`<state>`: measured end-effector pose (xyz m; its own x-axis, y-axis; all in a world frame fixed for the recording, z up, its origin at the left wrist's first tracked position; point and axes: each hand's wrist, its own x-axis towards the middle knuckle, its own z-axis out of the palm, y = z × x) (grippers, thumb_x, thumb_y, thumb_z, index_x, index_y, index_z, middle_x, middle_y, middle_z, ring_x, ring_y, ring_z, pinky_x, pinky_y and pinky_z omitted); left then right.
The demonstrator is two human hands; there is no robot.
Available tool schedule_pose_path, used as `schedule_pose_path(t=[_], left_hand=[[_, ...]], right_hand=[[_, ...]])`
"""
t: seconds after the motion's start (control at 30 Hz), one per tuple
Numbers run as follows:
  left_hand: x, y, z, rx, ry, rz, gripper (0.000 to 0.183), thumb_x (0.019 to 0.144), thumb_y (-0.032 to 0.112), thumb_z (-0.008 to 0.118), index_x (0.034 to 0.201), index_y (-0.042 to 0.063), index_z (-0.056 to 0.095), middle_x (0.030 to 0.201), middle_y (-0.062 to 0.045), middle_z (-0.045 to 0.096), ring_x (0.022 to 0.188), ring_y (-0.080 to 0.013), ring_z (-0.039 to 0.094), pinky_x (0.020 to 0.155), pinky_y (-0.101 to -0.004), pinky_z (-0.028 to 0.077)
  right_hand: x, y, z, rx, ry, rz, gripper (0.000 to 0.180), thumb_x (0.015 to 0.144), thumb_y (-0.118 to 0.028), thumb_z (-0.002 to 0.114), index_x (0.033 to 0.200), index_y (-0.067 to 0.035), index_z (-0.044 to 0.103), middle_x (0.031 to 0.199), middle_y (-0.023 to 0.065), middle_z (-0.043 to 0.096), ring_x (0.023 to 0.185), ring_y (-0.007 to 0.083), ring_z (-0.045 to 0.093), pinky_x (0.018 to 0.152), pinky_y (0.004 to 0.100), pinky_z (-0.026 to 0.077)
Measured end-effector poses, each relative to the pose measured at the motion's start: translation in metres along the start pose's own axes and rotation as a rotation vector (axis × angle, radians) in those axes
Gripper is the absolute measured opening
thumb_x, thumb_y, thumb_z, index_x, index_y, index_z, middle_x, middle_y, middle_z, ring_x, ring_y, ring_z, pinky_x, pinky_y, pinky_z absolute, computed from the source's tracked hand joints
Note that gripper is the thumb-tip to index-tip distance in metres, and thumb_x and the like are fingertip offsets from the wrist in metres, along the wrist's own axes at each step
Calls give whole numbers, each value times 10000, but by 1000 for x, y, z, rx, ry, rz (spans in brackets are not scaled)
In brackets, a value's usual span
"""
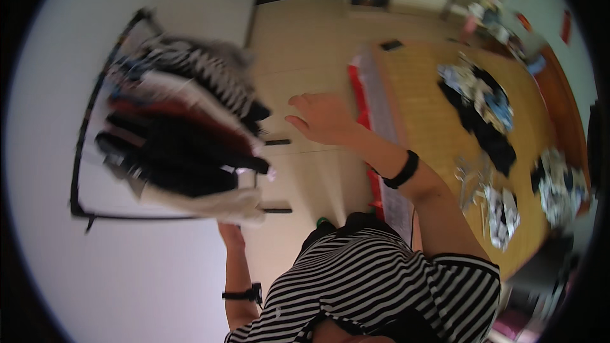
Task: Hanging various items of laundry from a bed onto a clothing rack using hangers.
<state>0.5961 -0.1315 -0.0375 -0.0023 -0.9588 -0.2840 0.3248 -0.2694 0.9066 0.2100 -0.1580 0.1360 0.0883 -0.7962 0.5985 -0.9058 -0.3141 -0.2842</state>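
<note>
My right hand point(324, 116) is raised over the floor between the rack and the bed, fingers apart, holding nothing. At the near end of a black metal clothes rack point(88, 109), my left hand point(231, 234) is partly hidden by a cream garment point(209, 204); its fingers are out of sight. Beside that garment hang black clothes point(190, 157), then a reddish-brown one point(143, 107), a pale one point(178, 85) and a black-and-white patterned one point(209, 69). The hanging clothes are blurred.
On the right, a bed with a yellowish mat point(414, 90) bears a heap of mixed clothes point(481, 100), several loose hangers point(469, 181), a white-and-grey garment point(500, 219) and a dark flat object point(391, 45). Another clothes pile point(560, 188) lies at its far edge. A white wall stands behind the rack.
</note>
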Motion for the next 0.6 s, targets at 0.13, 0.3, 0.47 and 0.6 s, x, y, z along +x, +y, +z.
schedule_pose_path(t=[0.13, 0.3, 0.47, 0.6], left_hand=[[-1, -58, -12, -25, 108, -233, 274, 989, 280, 448, 1161, 100, 564, 1056, -42, 608, 920, -185, 570, 752, -320, 461], [4, -109, -3, 121, 137, -636, 242, 993, 291, 422, 817, 136, 480, 700, 5, 438, 714, -144, 477, 677, -338, 423], [3, -137, 73, 6, -376, -842, 179, 970, 246, 497, 1045, 89, 541, 985, -39, 567, 903, -176, 540, 765, -313, 423], [-30, -137, 239, 368, -315, -830, 483, 982, 237, 482, 1384, -21, 412, 1423, -158, 443, 1326, -271, 417, 1085, -384, 340]], right_hand=[[-76, 81, -23, -129, -102, 248, 272, 863, -319, 619, 899, -51, 587, 772, 120, 618, 713, 318, 627, 612, 430, 503], [-199, 166, -72, -185, -281, 651, 212, 886, -268, 565, 899, -63, 616, 877, 126, 643, 835, 337, 636, 703, 452, 510], [-358, 247, -100, -211, -416, 1161, 175, 865, -204, 538, 931, -82, 644, 950, 155, 648, 905, 367, 628, 747, 470, 507], [-477, 271, -142, -193, -459, 1478, 177, 868, -202, 534, 934, -79, 643, 997, 182, 652, 949, 383, 629, 771, 500, 510]])
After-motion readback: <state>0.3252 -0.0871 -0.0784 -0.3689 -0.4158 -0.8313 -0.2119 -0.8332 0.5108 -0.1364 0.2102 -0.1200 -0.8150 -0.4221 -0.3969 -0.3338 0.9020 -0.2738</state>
